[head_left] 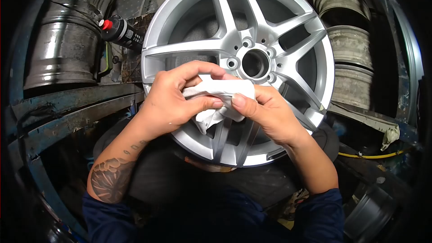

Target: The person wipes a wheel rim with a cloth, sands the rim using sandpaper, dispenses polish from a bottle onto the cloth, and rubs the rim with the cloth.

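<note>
Both hands grip a bunched white cloth point(220, 91) above the lower spokes of a silver alloy wheel point(240, 31). My left hand point(173, 101) pinches the cloth's left side between thumb and fingers. On the right side, my right hand point(265, 110) has its thumb pressed on the front of the cloth, with the fingers partly hidden behind it. The wheel lies face up in front of me, its hub hole point(255, 63) just beyond the cloth. Part of the lower spokes is covered by my hands and the cloth.
A black bottle with a red and white cap point(120, 31) lies left of the wheel. Stacked rims point(67, 36) stand at left and more rims point(347, 63) at right. Blue metal frame bars point(67, 108) run along the left. A yellow hose point(373, 155) crosses at lower right.
</note>
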Demonstrator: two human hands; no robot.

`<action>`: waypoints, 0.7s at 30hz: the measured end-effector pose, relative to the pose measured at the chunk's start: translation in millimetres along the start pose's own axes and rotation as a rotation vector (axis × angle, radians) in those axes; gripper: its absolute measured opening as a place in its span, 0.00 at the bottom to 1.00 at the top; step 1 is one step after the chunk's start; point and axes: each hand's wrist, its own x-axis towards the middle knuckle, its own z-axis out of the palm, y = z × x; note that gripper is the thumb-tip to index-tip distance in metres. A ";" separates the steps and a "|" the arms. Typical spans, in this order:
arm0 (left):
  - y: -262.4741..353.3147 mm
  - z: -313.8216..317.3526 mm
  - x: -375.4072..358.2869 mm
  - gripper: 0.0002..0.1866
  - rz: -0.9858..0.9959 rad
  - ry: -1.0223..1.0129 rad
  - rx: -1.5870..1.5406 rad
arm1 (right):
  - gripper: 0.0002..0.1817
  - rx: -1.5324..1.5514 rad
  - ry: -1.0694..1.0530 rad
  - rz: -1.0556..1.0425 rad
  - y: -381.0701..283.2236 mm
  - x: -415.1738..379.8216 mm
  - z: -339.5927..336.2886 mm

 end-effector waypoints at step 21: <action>-12.7 -33.0 19.0 0.16 -0.247 0.038 -0.169 | 0.13 -1.186 0.351 -0.602 -40.1 -27.1 -27.2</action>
